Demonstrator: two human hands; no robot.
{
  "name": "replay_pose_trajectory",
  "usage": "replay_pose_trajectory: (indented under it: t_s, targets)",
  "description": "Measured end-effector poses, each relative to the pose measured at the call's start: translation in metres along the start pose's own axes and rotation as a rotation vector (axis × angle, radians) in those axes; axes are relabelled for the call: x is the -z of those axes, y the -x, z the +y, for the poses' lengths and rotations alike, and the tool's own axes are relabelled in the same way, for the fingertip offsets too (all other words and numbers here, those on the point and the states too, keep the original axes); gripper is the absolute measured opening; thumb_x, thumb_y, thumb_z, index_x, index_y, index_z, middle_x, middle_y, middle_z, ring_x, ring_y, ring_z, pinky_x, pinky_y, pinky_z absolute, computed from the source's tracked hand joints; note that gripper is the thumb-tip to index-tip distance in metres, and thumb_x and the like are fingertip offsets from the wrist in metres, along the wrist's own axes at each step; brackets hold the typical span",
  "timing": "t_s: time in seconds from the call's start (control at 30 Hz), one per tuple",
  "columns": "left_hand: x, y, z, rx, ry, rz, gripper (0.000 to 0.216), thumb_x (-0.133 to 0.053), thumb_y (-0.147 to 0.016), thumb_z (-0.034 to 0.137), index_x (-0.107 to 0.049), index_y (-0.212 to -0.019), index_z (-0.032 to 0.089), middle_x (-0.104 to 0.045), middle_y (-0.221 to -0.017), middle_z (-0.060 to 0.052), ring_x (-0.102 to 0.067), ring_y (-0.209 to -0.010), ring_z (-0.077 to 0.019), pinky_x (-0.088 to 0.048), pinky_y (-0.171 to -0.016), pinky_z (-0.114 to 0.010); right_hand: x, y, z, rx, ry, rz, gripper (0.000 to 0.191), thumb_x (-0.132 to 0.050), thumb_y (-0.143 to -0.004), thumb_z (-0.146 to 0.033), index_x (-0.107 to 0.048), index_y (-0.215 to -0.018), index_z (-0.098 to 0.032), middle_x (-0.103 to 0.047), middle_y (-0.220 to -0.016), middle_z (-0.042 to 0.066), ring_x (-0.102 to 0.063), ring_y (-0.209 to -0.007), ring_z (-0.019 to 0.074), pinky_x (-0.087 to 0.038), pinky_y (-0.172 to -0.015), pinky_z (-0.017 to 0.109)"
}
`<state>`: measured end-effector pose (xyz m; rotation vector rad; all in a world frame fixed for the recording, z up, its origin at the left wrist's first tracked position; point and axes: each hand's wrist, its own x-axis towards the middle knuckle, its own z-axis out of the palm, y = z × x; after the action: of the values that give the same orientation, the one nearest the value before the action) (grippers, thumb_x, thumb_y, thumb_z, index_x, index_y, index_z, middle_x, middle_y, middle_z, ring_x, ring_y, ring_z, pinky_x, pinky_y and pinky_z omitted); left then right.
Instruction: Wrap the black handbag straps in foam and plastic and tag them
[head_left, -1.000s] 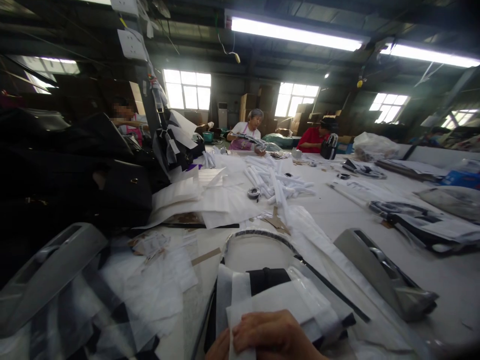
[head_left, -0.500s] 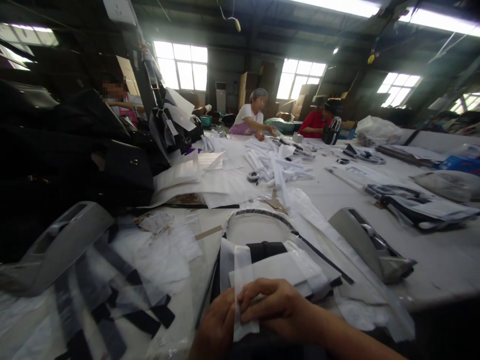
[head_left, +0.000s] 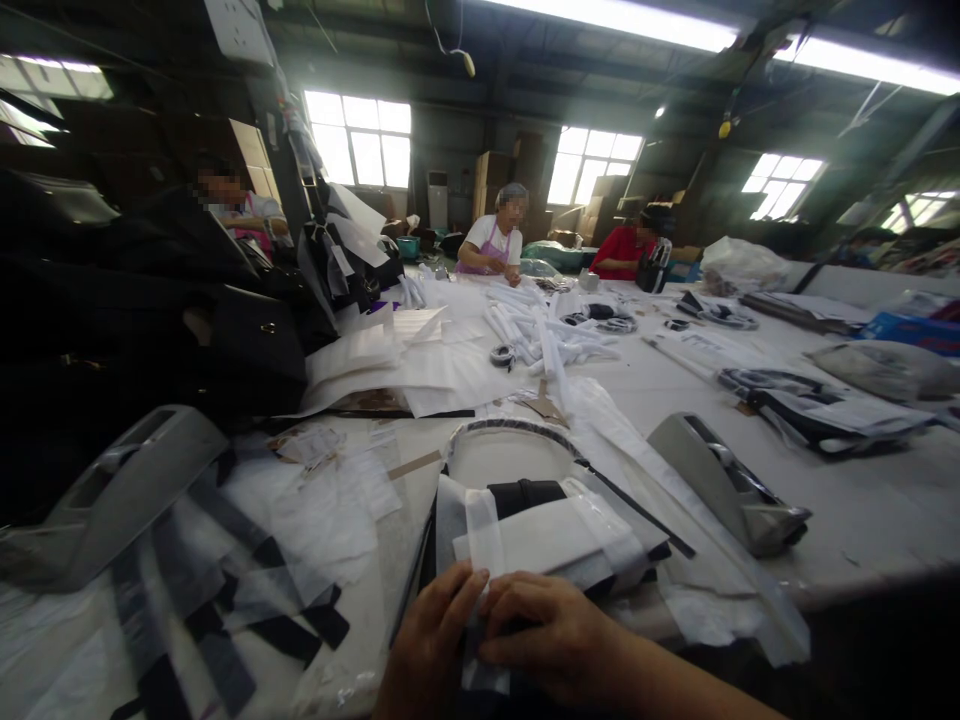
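A black handbag (head_left: 525, 497) lies in front of me, its arched handle (head_left: 510, 428) wrapped in clear film. White sheets (head_left: 555, 535) cover much of its near face. Across them runs a narrow white translucent strip (head_left: 484, 525), whose lower part passes down between my hands. My left hand (head_left: 431, 640) pinches the strip's left edge, with thumb and fingers together. On the strip's right side, my right hand (head_left: 547, 630) is closed with curled fingers against it. Both hands partly hide the strip's lower end and the near part of the bag.
Grey tape dispensers stand left (head_left: 127, 490) and right (head_left: 727, 480). Dark strips in film (head_left: 217, 590) lie at the left, near piled black bags (head_left: 150, 320). White foam sheets (head_left: 375, 360) and white rolls (head_left: 525, 325) lie farther back. Co-workers sit across the table.
My left fingers have moved slightly up along the strip and now cover more of it. The co-worker in the purple apron has drawn an outstretched arm back. The view has shifted slightly.
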<state>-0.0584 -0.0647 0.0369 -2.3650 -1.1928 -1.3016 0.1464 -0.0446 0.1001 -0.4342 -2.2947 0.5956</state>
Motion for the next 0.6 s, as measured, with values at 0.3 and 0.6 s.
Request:
replay_pose_trajectory:
  t_s: [0.3, 0.6]
  targets:
    - [0.007, -0.008, -0.004, -0.229, -0.098, -0.005, 0.034, -0.036, -0.101, 0.011, -0.068, -0.111, 0.014, -0.076, -0.109, -0.003, -0.063, -0.119, -0.0124, -0.043, -0.112, -0.028, 0.026, -0.013, -0.006, 0.091, -0.043, -0.09, 0.032, -0.051, -0.101, -0.033, -0.07, -0.085, -0.012, -0.071, -0.076, 0.009, -0.07, -0.088, 0.018, -0.056, -0.087, 0.025]
    - [-0.001, -0.01, 0.002, -0.046, -0.112, 0.012, 0.037, -0.035, -0.101, 0.013, -0.07, -0.109, 0.022, -0.077, -0.104, 0.001, -0.069, -0.106, -0.0076, -0.048, -0.103, -0.02, 0.051, -0.011, -0.003, -0.175, 0.02, -0.034, 0.033, -0.048, -0.102, -0.037, -0.066, -0.08, -0.019, -0.069, -0.075, 0.002, -0.065, -0.063, 0.0097, -0.052, -0.063, 0.016]
